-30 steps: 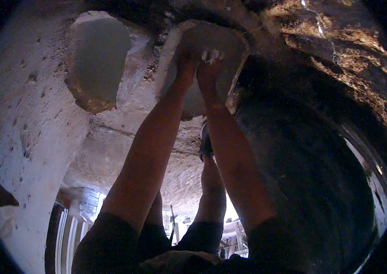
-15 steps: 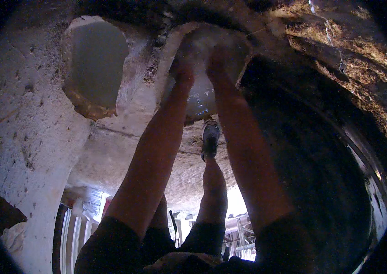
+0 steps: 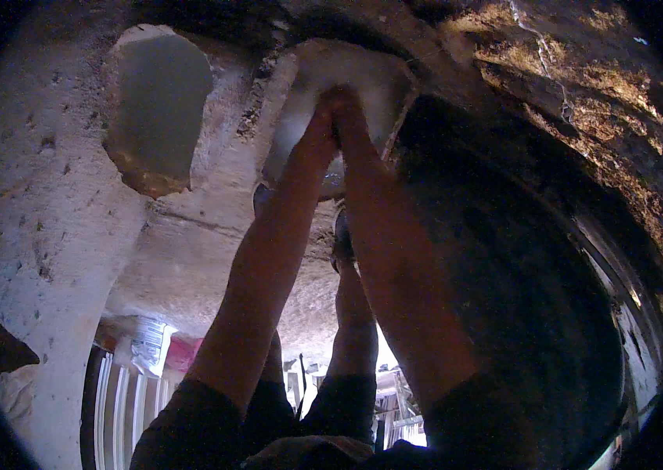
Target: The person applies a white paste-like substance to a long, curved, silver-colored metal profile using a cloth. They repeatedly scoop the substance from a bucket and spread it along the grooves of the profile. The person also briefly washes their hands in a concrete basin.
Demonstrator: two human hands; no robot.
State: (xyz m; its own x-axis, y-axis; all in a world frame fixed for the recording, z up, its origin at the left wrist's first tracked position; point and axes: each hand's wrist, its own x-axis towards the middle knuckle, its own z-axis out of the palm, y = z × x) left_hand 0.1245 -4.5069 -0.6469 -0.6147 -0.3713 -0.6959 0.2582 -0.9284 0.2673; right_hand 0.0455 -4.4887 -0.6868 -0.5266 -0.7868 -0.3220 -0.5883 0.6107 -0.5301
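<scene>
A murky grey pool point(image 3: 158, 110) is lying within a pale, pitted surface point(image 3: 50, 196) at upper left. Rough brown ground point(image 3: 601, 90) is catching light at upper right. White slats point(image 3: 119, 407) are standing at lower left, below a pale packet point(image 3: 148, 345).

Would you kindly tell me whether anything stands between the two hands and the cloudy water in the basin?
Nothing visible does: the left hand and right hand are close together at the cloudy water, inside the basin; their fingers cannot be made out.

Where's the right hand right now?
In the head view, the right hand is at the upper middle, close beside the left hand, within the outline of the right-hand grey basin.
</scene>
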